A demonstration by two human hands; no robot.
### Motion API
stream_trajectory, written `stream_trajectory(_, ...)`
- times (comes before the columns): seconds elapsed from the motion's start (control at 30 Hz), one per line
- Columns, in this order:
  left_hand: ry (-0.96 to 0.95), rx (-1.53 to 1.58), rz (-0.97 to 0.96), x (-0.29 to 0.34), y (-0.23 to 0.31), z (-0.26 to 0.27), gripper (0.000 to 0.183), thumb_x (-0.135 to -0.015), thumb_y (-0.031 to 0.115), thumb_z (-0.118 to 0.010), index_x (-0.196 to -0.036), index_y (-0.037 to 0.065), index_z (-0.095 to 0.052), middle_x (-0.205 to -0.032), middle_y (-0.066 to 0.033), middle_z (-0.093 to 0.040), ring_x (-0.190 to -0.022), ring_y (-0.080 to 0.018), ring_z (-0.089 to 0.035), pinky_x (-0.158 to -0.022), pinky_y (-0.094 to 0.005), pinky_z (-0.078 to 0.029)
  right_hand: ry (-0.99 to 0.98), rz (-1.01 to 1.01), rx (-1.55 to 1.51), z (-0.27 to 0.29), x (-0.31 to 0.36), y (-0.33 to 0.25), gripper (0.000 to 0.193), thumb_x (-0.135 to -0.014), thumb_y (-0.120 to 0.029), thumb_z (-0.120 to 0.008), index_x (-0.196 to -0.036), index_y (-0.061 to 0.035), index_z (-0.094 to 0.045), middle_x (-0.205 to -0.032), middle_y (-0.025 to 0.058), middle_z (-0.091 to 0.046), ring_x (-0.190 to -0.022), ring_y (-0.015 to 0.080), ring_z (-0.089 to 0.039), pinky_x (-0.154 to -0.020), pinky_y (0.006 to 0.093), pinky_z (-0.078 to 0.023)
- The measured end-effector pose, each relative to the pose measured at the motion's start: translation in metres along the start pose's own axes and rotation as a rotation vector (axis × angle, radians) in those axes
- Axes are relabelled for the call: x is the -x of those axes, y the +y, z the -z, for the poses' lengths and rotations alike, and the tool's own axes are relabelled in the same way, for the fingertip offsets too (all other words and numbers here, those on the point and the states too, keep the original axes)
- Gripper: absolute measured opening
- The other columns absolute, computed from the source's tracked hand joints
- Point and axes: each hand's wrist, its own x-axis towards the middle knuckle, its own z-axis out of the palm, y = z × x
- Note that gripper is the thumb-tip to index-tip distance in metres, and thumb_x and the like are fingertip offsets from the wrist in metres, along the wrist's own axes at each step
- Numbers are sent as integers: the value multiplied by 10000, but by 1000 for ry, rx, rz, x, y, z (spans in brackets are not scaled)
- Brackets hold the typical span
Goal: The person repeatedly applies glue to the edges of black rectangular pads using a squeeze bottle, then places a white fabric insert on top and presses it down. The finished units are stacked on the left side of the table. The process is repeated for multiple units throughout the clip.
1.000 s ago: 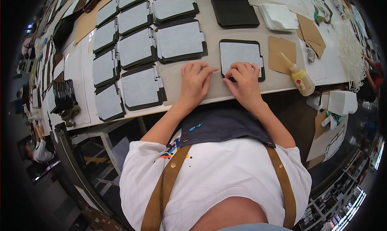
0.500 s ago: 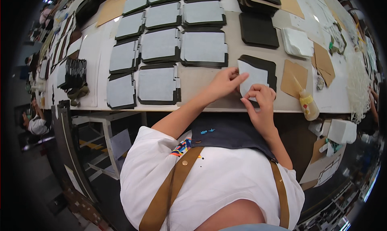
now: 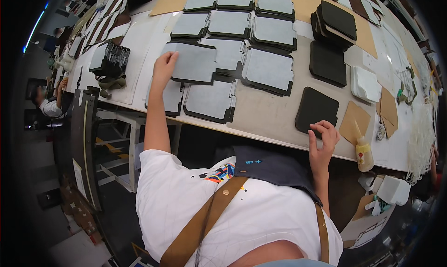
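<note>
A grey-faced panel [image 3: 195, 62] is being gripped at its left edge by the fingers of the left hand [image 3: 163, 70], its long axis running rightward from them across stacked panels [image 3: 209, 100]. A black panel [image 3: 318, 108] is lying just forward of the parted, empty fingers of the right hand [image 3: 324, 140].

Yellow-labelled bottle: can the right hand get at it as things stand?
Probably yes: the bottle is just to the right of the right hand, uncovered, with only bare table showing between them. Whether the fingers grip the black panel isn't clear.
</note>
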Motion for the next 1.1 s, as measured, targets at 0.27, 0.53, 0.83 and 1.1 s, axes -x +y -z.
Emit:
stream_trajectory(0.27, 33, -46, 178, -71, -87, 37, 370, -944, 346, -705, -1027, -13, -742, -815, -14, -684, -751, -83, -570, -688, -258, -462, 47, -15, 112, 9, -4, 10, 179, -887, -91, -714, -1061, -76, -677, -1150, 76, -620, -1133, 225, -556, -1066, 392, -282)
stream_trajectory(0.53, 476, -158, -38, -78, -106, 21, 322, -946, 328, -704, -1048, 23, -735, -948, -67, -734, -790, -155, -636, -749, -313, -516, 509, -199, 581, 101, 24, 101, 298, -952, -187, -683, -1203, -29, -651, -1220, 139, -619, -1158, 310, -565, -1021, 436, -408)
stream_trajectory(0.83, 274, 146, -221, -26, 60, -32, 253, -970, 262, -687, -1024, 23, -750, -938, -48, -745, -857, -117, -617, -835, -281, -483, 385, -838, -385, 159, 121, 188, 558, -1005, -340, -657, -1427, -6, -512, -1396, 113, -562, -1294, 209, -523, -1109, 337, -379)
stream_trajectory(1.1, -120, 480, -373, 44, 174, -141, 233, -958, 254, -725, -918, 25, -715, -876, -16, -696, -887, -110, -581, -877, -280, -441, 723, -652, -687, 138, 112, 170, 589, -972, -206, -690, -1456, 10, -433, -1383, 126, -552, -1278, 234, -544, -1103, 371, -426)
